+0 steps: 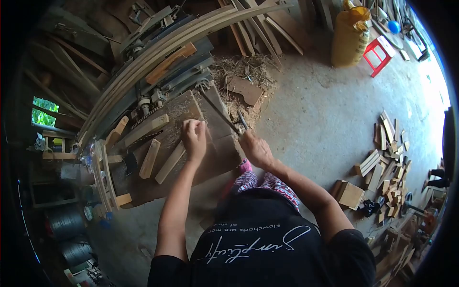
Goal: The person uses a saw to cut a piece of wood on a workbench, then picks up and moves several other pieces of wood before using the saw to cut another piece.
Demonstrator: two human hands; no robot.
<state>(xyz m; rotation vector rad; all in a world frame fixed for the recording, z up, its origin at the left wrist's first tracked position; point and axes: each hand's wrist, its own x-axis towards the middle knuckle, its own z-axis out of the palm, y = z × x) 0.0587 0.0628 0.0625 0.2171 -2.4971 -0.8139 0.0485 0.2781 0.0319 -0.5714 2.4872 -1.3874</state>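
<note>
The right forearm (306,179) slants inward from its bent elbow, while the left forearm (179,198) reaches more directly forward; both come out from a black short-sleeved T-shirt (267,248). The right hand (256,149) is closed firmly around a narrow grey metal tool (243,119), whose upper part stands out beyond the fist, just by the bench edge. The left hand (194,138) is above the bench, its fingers curled toward the thumb; I cannot tell if they hold something.

Around lies a grey concrete floor (311,105). On it stands a low brown flat workbench (217,150), carrying a dark straight metal bar (217,109) and pale cut wooden pieces (169,163). Farther away are a heap of wood offcuts (389,170), a yellow sack (350,40) and scattered wood shavings (222,71).
</note>
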